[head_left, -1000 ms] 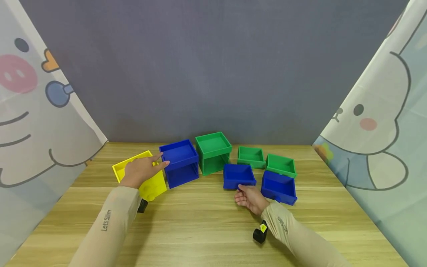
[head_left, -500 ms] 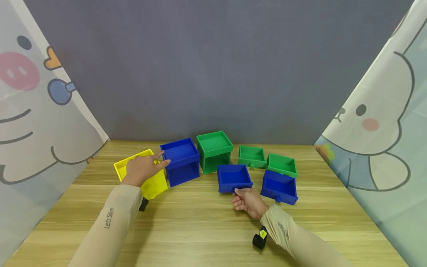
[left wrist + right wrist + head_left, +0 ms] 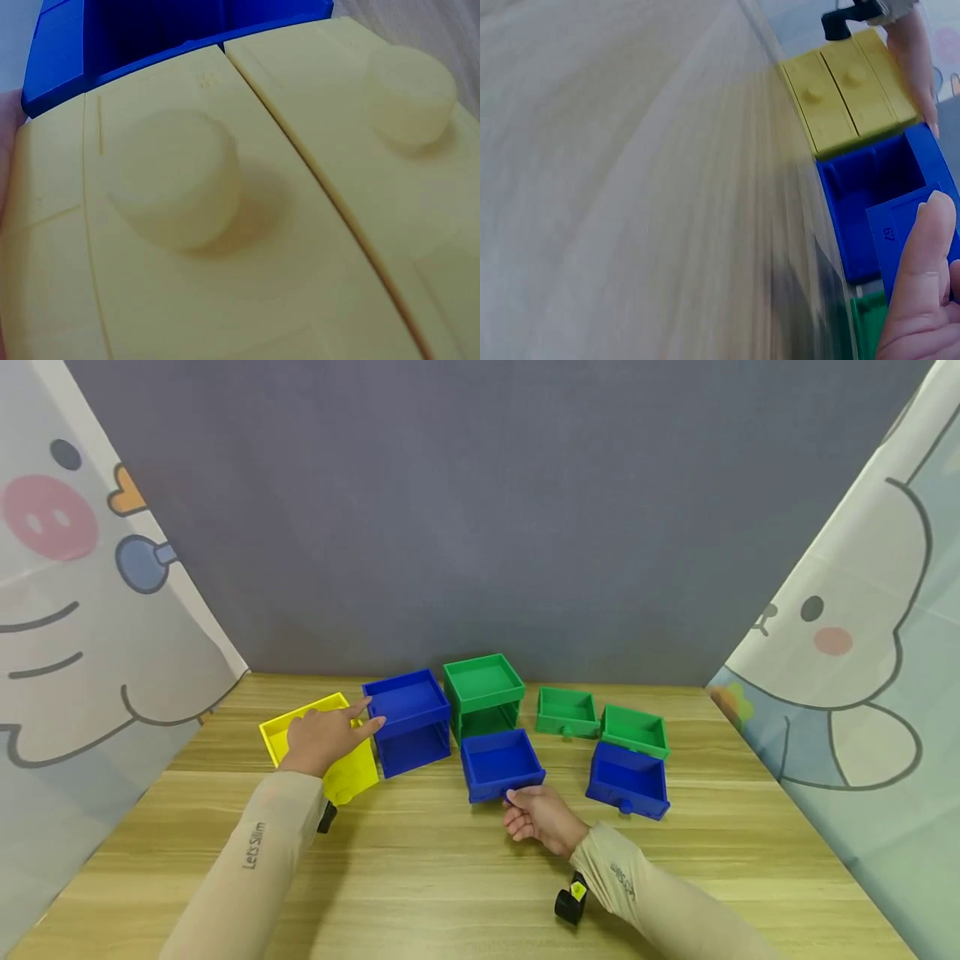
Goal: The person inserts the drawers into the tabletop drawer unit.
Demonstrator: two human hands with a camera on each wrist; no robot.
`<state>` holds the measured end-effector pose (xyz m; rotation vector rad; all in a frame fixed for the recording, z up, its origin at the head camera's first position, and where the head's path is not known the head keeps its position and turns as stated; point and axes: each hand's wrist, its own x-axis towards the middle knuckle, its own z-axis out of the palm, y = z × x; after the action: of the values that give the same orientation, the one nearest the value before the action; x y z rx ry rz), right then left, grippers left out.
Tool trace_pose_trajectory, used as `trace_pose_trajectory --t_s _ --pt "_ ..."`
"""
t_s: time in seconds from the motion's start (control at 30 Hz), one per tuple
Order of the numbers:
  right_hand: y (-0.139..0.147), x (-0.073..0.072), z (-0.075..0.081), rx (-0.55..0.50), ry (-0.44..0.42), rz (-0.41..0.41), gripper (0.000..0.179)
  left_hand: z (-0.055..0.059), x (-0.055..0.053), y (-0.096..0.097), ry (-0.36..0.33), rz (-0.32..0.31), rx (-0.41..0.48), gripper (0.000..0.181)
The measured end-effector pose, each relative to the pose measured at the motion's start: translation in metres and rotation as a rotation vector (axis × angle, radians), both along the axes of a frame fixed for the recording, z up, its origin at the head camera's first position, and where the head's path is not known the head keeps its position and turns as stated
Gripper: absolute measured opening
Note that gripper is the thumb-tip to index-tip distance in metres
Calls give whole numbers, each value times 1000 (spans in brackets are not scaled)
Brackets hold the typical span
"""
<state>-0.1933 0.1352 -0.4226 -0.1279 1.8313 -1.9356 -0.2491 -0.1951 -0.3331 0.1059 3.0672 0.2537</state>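
Observation:
My right hand [image 3: 543, 820] pinches the front knob of a blue drawer [image 3: 501, 760], holding it just in front of the green cabinet [image 3: 483, 681]. In the right wrist view the drawer's front [image 3: 891, 240] overlaps the open bay of the blue cabinet [image 3: 855, 187]. My left hand [image 3: 318, 742] lies over the yellow cabinet [image 3: 358, 770], index finger and thumb stretched out to the left side of the blue cabinet. Two round-knobbed yellow drawer fronts [image 3: 300, 225] fill the left wrist view, both pushed in.
A second blue drawer [image 3: 628, 781] stands on the wooden table [image 3: 420, 877] at the right. Behind it are two green drawers, one at the left [image 3: 566, 712] and one at the right [image 3: 635, 731]. A grey panel [image 3: 480, 527] closes off the back.
My right hand has carried the blue drawer leftward, from near the other blue drawer to in front of the green cabinet. The left hand keeps its place against the blue cabinet.

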Motion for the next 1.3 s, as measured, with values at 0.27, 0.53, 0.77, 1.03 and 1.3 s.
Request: trace_pose_trajectory --t_s 0.27,0.53,0.77,1.03,1.3 --pt "-20 3 -3 12 -19 63 22 1 2 2 6 3 -11 73" --pt "-43 3 -8 28 -24 87 20 1 5 5 25 14 -19 70" --pt "-60 0 -10 18 -26 126 20 -1 5 5 61 -1 -36 68" --pt "-68 -2 -10 25 -26 139 19 -1 3 6 54 -3 -56 69" --pt "-81 -5 -12 38 -35 139 21 -1 4 5 82 -4 -49 68"
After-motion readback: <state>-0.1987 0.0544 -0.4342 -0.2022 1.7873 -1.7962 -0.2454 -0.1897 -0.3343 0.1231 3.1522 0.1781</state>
